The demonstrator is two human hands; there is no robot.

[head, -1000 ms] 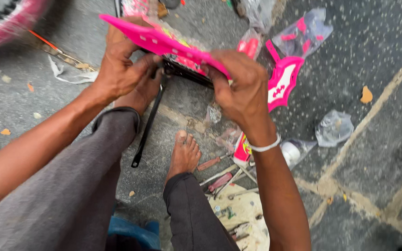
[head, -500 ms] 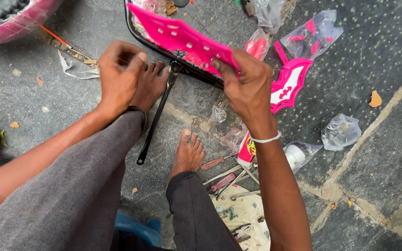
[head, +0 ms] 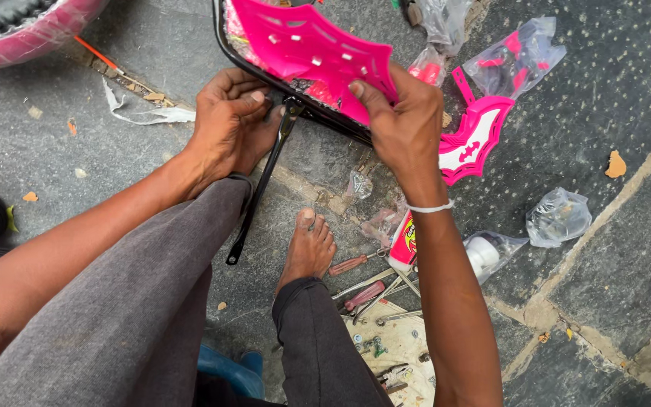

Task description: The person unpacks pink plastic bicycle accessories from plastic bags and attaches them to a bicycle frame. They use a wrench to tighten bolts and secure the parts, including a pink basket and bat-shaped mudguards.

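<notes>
right hand (head: 404,124) pinches pink panel (head: 307,49) edge; left hand (head: 231,124) grips black bracket (head: 265,177); open stone floor (head: 619,256) right.

1. Both arms are bare from the elbow down; no sleeves show in the frame.
2. The left hand (head: 227,124), upper middle-left of the frame, wears no ring or glove.
3. The right hand (head: 404,124), upper middle, is also bare, with short nails.
4. A thin white band (head: 431,207) circles the right wrist.
5. Grey trousers (head: 137,309) cover both legs, filling the lower left and lower middle.
6. One bare foot (head: 308,249) shows at the centre, without shoe or sandal.
</notes>
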